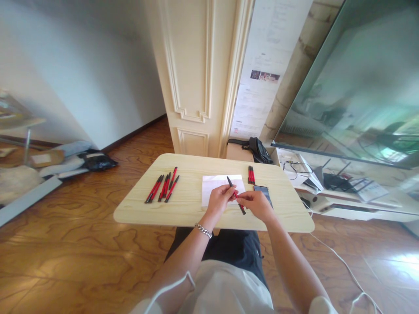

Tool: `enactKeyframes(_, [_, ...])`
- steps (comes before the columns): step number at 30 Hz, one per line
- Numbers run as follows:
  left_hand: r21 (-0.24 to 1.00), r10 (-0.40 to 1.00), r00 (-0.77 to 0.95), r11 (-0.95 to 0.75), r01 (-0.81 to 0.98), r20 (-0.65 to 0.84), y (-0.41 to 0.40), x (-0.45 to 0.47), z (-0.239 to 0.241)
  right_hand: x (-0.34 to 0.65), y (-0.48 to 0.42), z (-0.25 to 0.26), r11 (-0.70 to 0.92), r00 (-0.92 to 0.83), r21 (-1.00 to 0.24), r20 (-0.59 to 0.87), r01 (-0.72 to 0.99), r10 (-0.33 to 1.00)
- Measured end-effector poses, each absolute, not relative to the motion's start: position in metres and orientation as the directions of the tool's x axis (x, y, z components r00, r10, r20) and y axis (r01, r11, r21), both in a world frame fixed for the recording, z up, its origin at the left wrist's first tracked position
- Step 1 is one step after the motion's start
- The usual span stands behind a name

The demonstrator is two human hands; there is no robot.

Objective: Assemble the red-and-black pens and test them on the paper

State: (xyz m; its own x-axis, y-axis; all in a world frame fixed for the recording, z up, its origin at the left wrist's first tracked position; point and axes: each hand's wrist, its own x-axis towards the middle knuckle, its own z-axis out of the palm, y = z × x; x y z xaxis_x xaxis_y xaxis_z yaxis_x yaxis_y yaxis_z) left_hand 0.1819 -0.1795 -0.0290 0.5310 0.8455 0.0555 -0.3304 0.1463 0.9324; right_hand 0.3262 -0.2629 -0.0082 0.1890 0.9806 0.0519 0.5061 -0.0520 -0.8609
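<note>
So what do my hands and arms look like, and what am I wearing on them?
Both your left hand and right hand are bare, without gloves. A silver chain bracelet circles the left wrist; the right has none. Whitish sleeves show low down, and a thin white cord crosses your left arm.

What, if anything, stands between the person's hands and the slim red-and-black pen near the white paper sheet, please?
Nothing visible does: the left hand and right hand both touch the slim red-and-black pen directly.
</note>
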Motion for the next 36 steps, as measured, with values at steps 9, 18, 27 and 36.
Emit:
enactKeyframes(9, [0.981,0.933,0.333,-0.081,-0.174,0.136,-0.171,0.14,-0.045,0.437,-0.198,-0.014,-0.467,0.624,-0.651,0.014,0.599,0.781])
enactKeyframes(18, [0.956,0.954,0.182,-0.264,0.126,0.24,-0.166,0.1,-0.077,0.463,-0.158,-0.023,-0.642,0.704,-0.495,-0.083,0.585,0.706])
enactKeyframes(27, [0.948,0.947,0.219,-0.274,0.16,0.237,-0.167,0.099,-0.077,0.475,-0.148,-0.045,-0.661,0.7,-0.445,-0.101,0.603,0.707])
enactKeyframes(36, [0.939,0.946,0.203,-0.291,0.182,0.253,-0.167,0.099,-0.075,0.472,-0.146,-0.052,-0.631,0.696,-0.466,-0.045,0.62,0.717])
